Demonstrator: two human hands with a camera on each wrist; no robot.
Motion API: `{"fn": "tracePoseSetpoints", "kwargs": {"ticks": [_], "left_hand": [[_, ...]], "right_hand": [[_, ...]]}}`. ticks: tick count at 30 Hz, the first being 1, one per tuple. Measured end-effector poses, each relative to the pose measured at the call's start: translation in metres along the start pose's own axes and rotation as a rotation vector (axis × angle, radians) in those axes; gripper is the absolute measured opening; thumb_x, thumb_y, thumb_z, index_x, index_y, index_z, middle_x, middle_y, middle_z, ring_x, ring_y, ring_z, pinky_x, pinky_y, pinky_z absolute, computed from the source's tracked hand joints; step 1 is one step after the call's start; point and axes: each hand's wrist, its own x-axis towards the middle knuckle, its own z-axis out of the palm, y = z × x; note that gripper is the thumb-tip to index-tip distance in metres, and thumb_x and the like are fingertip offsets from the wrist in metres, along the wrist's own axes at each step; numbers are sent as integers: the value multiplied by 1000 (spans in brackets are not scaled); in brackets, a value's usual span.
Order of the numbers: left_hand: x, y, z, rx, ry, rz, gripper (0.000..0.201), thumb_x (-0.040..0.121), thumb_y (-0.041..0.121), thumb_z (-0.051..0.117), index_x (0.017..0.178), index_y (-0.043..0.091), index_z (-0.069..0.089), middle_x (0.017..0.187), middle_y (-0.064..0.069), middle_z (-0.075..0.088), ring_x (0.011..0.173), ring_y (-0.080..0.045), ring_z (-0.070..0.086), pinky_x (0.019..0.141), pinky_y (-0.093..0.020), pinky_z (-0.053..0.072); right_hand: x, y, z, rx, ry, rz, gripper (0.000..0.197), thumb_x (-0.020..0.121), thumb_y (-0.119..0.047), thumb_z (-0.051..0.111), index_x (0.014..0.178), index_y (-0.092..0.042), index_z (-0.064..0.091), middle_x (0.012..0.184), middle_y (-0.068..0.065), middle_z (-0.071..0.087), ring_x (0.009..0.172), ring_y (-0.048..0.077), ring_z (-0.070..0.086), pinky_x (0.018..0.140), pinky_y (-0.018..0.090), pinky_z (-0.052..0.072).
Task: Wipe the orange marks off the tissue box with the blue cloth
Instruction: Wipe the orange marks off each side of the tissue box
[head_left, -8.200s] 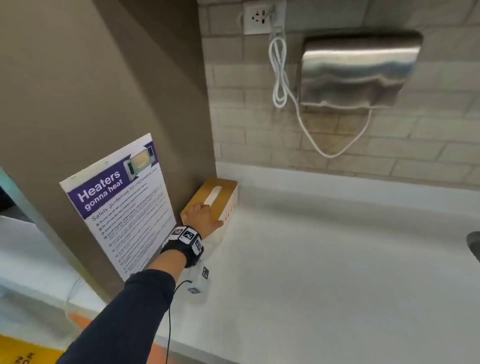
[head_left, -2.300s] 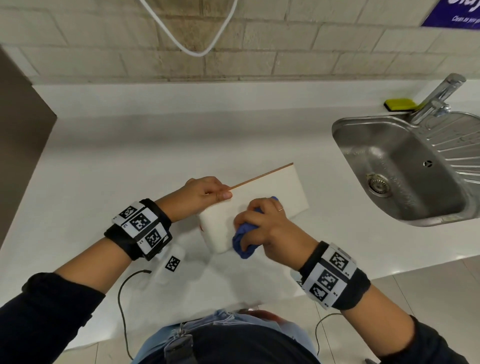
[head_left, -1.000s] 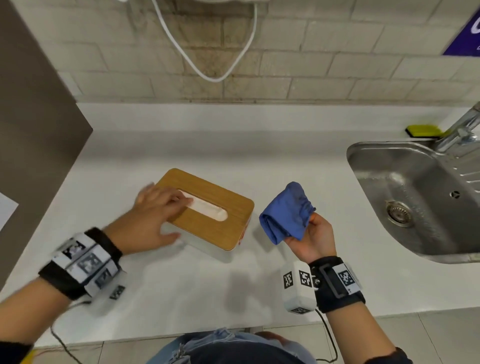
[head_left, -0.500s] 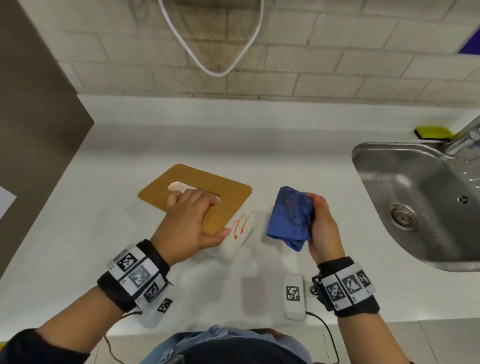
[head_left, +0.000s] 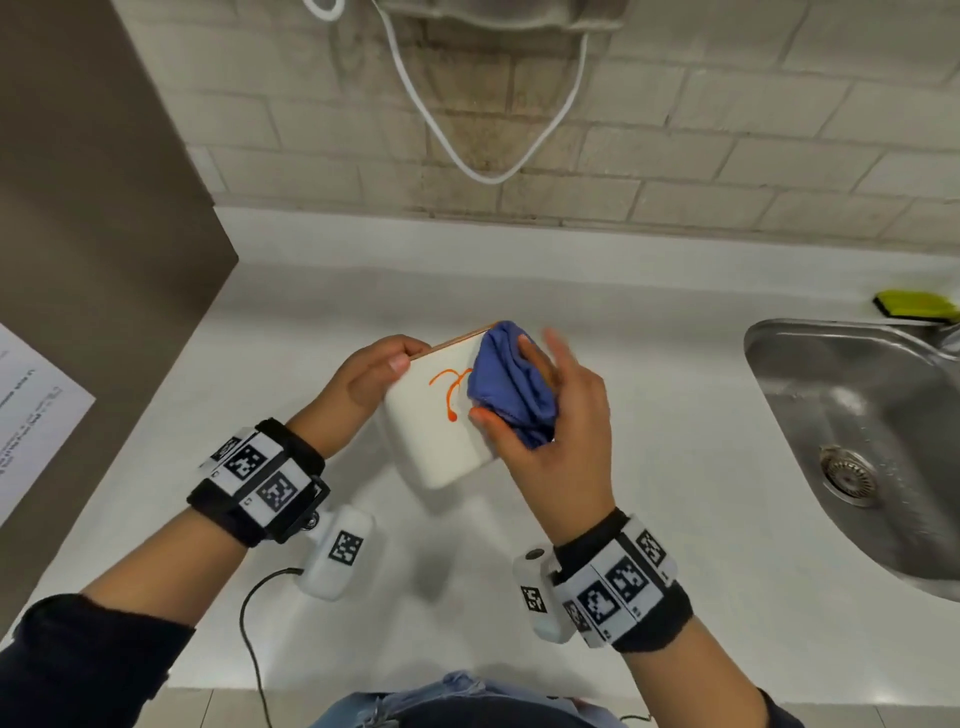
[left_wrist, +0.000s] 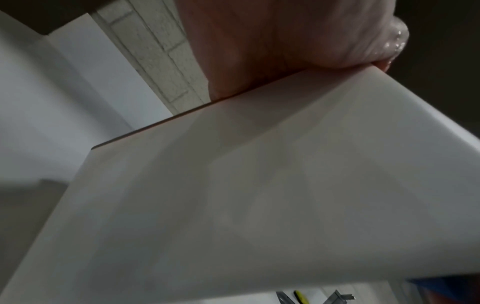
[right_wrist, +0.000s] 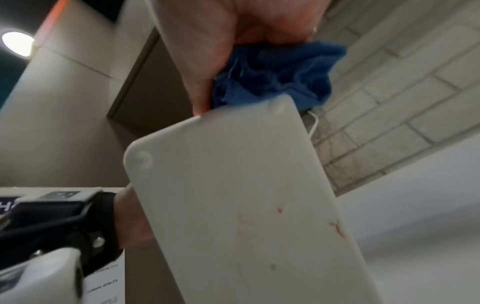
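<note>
The white tissue box (head_left: 436, 431) is tipped up on the counter with one end face turned toward me. Orange marks (head_left: 447, 387) curl across that face. My left hand (head_left: 371, 376) grips the box's upper left edge by the wooden lid, thumb on the white face. My right hand (head_left: 540, 410) holds the bunched blue cloth (head_left: 511, 387) and presses it on the right part of that face, beside the marks. The right wrist view shows the box's pale underside (right_wrist: 246, 205) with the blue cloth (right_wrist: 275, 76) above it. A plain white side of the box (left_wrist: 233, 195) fills the left wrist view.
A steel sink (head_left: 862, 441) lies at the right, with a yellow-green sponge (head_left: 914, 304) behind it. A brown cabinet side (head_left: 88, 260) bearing a paper notice stands at the left. A white cable (head_left: 483, 130) loops down the brick wall. White countertop (head_left: 322, 291) surrounds the box.
Half a second ago the box lay flat under my left hand and the cloth was held apart. Now the box is tipped up and the cloth presses on its marked end face.
</note>
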Motion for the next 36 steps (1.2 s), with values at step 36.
{"fn": "tracePoseSetpoints", "kwargs": {"ticks": [36], "left_hand": [[11, -1, -10, -22, -27, -32, 30, 70, 52, 43, 82, 35, 65, 76, 24, 70, 71, 8, 60, 65, -7, 43]], "right_hand": [[23, -1, -34, 91, -584, -197, 24, 89, -20, 43, 88, -10, 64, 89, 9, 68, 87, 15, 59, 85, 23, 41]]}}
